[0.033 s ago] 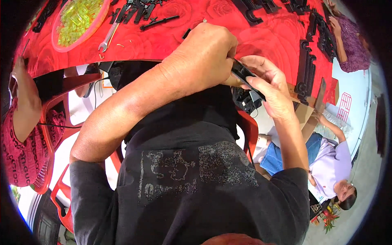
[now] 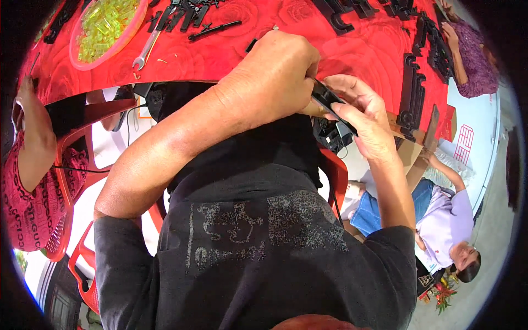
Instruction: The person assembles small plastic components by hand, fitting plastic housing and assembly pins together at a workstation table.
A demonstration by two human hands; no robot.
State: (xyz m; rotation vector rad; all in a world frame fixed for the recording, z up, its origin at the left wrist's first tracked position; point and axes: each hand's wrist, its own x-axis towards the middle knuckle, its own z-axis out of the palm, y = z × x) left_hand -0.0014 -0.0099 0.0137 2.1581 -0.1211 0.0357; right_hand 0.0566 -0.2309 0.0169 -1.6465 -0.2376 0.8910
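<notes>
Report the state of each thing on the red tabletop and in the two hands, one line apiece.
Black part: slanted, held between both hands
Left hand: closed on its upper end
Right hand: closed on its lower end, thumb on top
Pink basin: uncovered, holding yellow-green pieces
Wrench: lying on the tabletop
Long black piece: lying on the right side
</notes>
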